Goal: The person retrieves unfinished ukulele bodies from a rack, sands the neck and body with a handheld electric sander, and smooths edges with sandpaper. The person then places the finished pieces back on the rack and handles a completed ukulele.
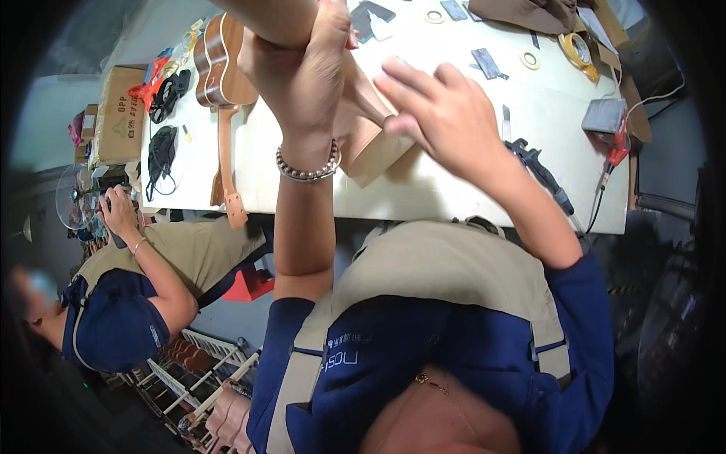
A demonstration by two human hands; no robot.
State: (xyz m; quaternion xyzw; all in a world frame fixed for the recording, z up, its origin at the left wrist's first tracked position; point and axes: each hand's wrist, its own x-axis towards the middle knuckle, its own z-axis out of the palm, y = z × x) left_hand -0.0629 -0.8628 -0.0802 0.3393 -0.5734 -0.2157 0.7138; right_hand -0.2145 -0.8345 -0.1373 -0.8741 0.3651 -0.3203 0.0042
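Observation:
My left hand (299, 94), with a beaded bracelet at the wrist, is wrapped round a smooth, rounded tan bar (272, 17) close to the camera. The bar looks like an instrument neck, but the upper edge cuts it off. Below and behind this hand is a light-brown wooden piece (370, 147) with flat faces, partly covered by the hand; whether it joins the bar I cannot tell. My right hand (446, 113) hovers at its right side, fingers stretched and a little blurred, thumb near the wood. I see nothing held in it.
A ukulele (227, 68) lies on the white table (265, 170) at left, its headstock past the near edge. Black cables (166, 98) and a carton (121, 113) lie beyond. At right are tape rolls (576, 51), a black power tool (541, 174) and a corded plug. A co-worker (136, 295) stands at left.

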